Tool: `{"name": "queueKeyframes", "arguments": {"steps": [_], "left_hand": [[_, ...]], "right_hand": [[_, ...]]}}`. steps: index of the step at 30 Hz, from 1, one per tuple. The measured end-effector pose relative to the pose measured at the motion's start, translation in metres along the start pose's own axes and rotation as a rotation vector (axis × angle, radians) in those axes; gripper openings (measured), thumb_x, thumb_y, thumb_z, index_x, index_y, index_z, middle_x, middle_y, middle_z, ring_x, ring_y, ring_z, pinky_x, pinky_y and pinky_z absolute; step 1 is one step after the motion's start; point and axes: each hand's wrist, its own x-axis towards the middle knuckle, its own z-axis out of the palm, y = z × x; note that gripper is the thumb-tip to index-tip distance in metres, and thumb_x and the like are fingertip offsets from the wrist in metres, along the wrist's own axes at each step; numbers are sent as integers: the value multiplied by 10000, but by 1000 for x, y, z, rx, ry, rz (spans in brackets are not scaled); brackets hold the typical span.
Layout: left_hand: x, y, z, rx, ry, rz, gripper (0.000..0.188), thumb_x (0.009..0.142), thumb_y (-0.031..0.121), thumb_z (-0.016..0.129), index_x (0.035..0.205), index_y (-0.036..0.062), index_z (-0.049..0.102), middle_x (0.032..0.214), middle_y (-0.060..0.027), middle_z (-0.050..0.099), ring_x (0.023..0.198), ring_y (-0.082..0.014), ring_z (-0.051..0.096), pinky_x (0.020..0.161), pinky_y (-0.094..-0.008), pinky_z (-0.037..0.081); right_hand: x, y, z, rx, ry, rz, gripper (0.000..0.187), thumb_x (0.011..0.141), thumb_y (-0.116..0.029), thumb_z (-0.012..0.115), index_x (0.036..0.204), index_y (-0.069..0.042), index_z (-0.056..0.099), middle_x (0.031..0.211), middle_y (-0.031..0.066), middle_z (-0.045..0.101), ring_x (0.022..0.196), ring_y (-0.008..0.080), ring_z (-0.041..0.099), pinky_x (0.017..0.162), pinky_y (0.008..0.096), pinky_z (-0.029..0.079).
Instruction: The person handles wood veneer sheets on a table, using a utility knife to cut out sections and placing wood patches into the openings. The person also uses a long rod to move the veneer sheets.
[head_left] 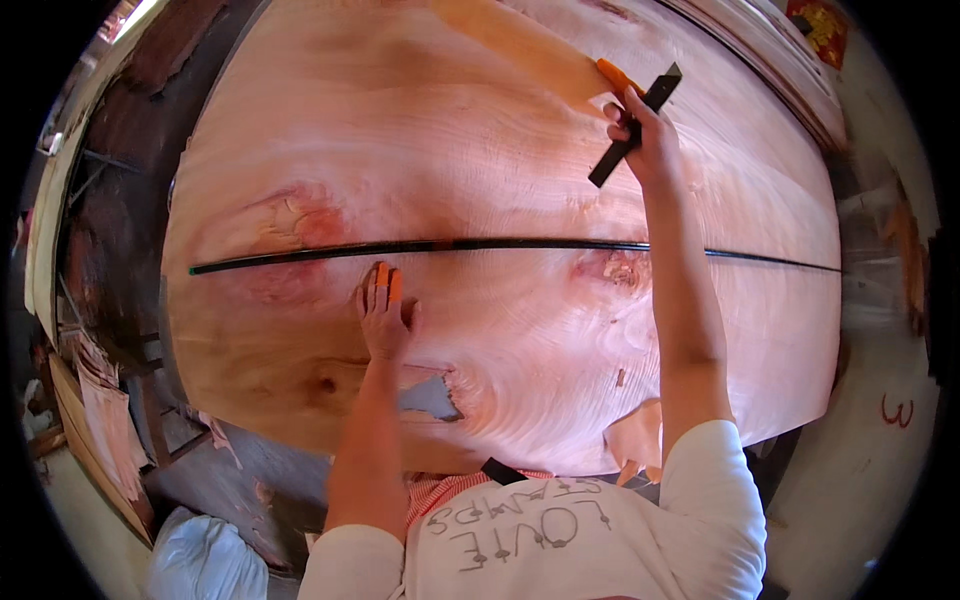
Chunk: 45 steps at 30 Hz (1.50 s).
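Note:
A large pale wood veneer sheet (480, 330) with swirling grain lies spread in front of me. Across it runs a long thin black rod (500, 243). My left hand (385, 318) rests on the veneer just below the rod, fingers stretched out, orange coverings on some fingertips. Farther off to the right, my right hand (645, 135) is closed around a black utility knife (618, 155), held slantwise above the sheet. An orange-covered finger of that hand reaches the end of a tan veneer strip (530, 50); whether it grips the strip I cannot tell.
A ragged hole (430, 398) opens in the veneer near my left forearm. A loose veneer piece (637, 437) lies at the near edge. Torn veneer scraps (108, 415) hang at the left, above a white sack (208, 560). Darker sheet edges (770, 60) line the far right.

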Motion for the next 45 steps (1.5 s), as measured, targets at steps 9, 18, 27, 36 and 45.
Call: {"name": "queueKeyframes", "arguments": {"steps": [9, 18, 27, 36, 45], "left_hand": [[-25, -19, -16, -307, 144, 28, 473, 825, 296, 504, 1194, 5, 449, 1255, -195, 421, 1189, -330, 370, 1003, -438, 253], [-183, -176, -107, -676, 96, -311, 208, 828, 107, 560, 992, -17, 535, 928, -129, 566, 881, -218, 548, 752, -311, 429], [-181, -192, -183, -286, 24, -184, 470, 795, 214, 591, 1196, 19, 442, 1225, -209, 434, 1161, -339, 395, 970, -409, 301], [-193, -132, -143, 105, -378, 42, 672, 698, 405, 660, 1220, 44, 440, 1147, -169, 471, 1050, -310, 485, 961, -525, 277], [-209, -130, -139, -46, -271, 92, 404, 643, 248, 714, 973, 64, 569, 832, -101, 534, 823, -263, 535, 803, -424, 383]], "right_hand": [[-273, 45, 73, -323, -8, 154, 198, 910, -226, 457, 891, -39, 518, 641, 49, 529, 502, 73, 398, 468, 195, 308], [-445, 194, 88, -266, 119, 487, 202, 905, -226, 467, 895, -35, 533, 682, 30, 566, 561, 75, 462, 506, 199, 355], [-497, 244, 122, -718, -242, 758, 296, 905, -255, 466, 1021, 12, 514, 679, 68, 573, 606, 138, 596, 485, 240, 434], [-447, 208, 70, -1072, -209, 328, 302, 887, -195, 424, 1132, -60, 537, 731, 103, 622, 638, 202, 571, 642, 345, 458], [-397, 235, -21, -1446, 453, 194, 286, 820, -237, 569, 1007, -20, 581, 837, 157, 618, 794, 334, 581, 709, 365, 454]]}}
